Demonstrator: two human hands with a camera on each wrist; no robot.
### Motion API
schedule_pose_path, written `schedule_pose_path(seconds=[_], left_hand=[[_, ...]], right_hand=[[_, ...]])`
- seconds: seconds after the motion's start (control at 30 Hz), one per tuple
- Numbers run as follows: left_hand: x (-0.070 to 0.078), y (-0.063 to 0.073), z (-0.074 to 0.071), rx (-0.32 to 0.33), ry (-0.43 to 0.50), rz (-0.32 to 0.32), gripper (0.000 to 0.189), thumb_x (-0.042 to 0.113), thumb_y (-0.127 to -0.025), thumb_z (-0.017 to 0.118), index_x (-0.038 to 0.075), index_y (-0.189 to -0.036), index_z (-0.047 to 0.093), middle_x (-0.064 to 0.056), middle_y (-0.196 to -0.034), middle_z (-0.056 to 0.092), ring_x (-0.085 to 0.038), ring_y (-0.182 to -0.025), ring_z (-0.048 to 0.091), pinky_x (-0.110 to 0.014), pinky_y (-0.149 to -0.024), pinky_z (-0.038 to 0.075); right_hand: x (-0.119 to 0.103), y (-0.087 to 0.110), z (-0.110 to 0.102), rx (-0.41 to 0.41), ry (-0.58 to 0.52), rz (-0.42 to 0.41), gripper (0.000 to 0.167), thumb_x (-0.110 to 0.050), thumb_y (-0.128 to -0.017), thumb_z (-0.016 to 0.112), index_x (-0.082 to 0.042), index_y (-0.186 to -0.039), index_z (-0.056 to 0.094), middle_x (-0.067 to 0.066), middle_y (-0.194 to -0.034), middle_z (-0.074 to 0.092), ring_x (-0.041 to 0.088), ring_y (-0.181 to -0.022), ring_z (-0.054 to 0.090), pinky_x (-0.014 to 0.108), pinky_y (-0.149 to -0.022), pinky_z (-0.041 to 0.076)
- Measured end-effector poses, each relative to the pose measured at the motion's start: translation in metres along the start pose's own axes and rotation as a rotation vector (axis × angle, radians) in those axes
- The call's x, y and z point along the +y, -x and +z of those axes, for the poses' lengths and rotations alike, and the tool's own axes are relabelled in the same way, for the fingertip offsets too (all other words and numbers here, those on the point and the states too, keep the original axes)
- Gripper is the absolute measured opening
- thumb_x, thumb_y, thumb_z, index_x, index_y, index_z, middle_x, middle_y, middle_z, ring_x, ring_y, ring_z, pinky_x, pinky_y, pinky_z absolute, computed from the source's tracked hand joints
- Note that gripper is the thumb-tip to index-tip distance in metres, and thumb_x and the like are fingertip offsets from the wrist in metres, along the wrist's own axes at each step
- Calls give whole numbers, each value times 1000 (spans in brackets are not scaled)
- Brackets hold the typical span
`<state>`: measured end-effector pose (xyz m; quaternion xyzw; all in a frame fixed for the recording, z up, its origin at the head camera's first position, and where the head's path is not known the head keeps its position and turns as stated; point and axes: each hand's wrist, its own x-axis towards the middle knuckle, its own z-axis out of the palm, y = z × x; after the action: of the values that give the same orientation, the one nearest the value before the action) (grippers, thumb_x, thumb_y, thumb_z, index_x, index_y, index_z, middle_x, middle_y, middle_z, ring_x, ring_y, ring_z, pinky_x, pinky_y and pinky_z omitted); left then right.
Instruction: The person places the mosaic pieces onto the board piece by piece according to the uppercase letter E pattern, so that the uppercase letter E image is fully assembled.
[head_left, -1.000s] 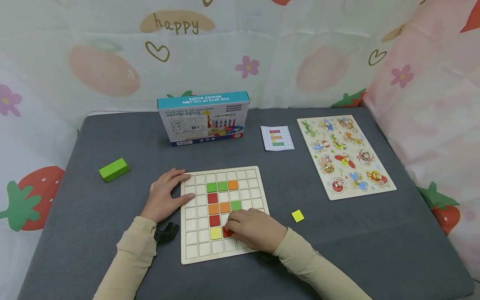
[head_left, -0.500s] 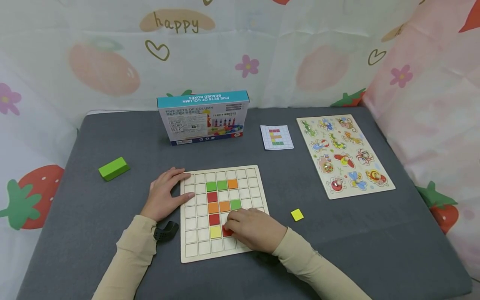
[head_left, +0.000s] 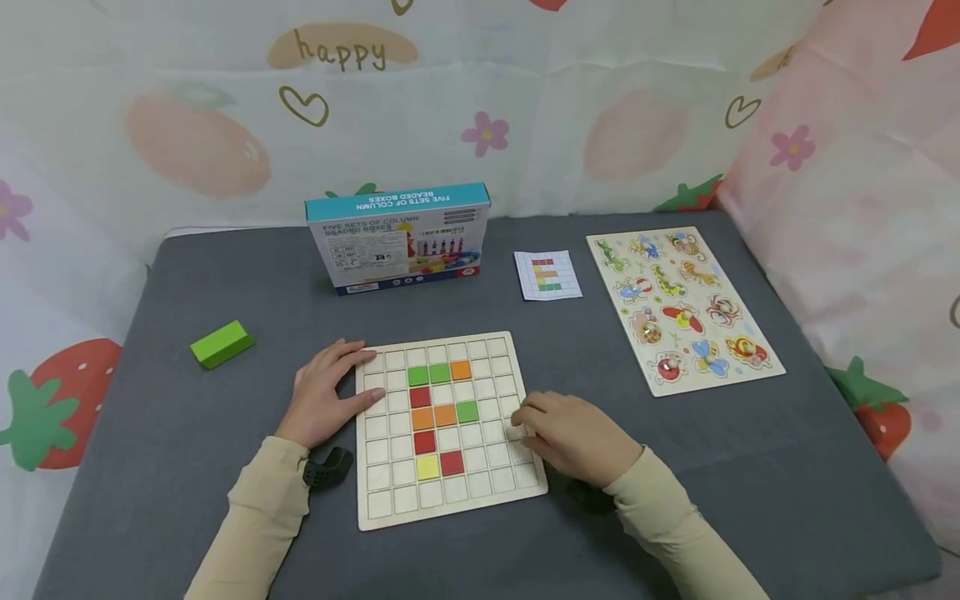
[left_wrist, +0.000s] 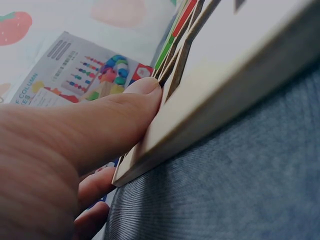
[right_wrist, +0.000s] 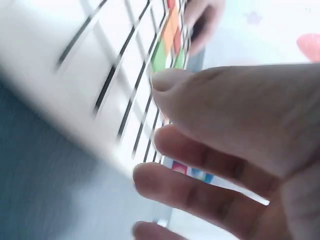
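Note:
A pale wooden grid board (head_left: 491, 483) lies on the table with green, orange, red and yellow square tiles set in some of its cells. At its upper left edge my left hand (head_left: 324, 396) rests, thumb and fingertips touching the board; in the left wrist view the thumb (left_wrist: 120, 107) presses on the edge. A red tile (head_left: 452, 463) sits in the lower part, beside a yellow one (head_left: 427, 467). Over the board's right edge hovers my right hand (head_left: 577, 437), fingers loosely bent around nothing, seen from the palm side in the right wrist view. The loose yellow tile there is hidden.
A printed cardboard box (head_left: 401, 242) stands at the back. Right of it lies a small pattern card (head_left: 548, 276), then an insect puzzle board (head_left: 686, 312). A green block (head_left: 222, 344) lies at the left of the dark grey table (head_left: 465, 567).
My right hand has left the red tile in the lower part of the grid and moved right to the board's edge. It now covers the loose yellow tile's spot. The left hand stays put.

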<state>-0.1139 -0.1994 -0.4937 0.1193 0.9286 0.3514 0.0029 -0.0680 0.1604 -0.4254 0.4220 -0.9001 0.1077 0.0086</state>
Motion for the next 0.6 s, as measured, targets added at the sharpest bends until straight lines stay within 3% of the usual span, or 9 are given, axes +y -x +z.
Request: schedule_pose_path(seconds=[0.13,0.33,0.6], left_hand=[[1,-1,0,-10,-4,-8,62,39,-84,73,12,-136,54,-14,-148,40,-37,-142,23,-61,-106,16],[0,-2,0,-19,-2,-14,62,39,-83,74,13,-136,53,-14,-148,40,-36,-143,23,-61,-106,16],[0,-1,0,-12,2,-19,62,37,-83,75,12,-135,54,-13,-147,41,-36,-143,23,-61,-107,16]], right_hand=[[17,26,-6,-2,-43,77,31,-16,-81,78,-12,-109,65,-2,-105,60,13,-94,60,30,-80,53],[34,59,-9,-81,-120,223,40,-10,-80,78,-12,-117,64,-1,-113,59,15,-101,58,32,-83,52],[42,66,0,2,-95,253,34,-6,-79,78,-12,-110,65,-1,-103,59,11,-92,59,33,-79,53]])
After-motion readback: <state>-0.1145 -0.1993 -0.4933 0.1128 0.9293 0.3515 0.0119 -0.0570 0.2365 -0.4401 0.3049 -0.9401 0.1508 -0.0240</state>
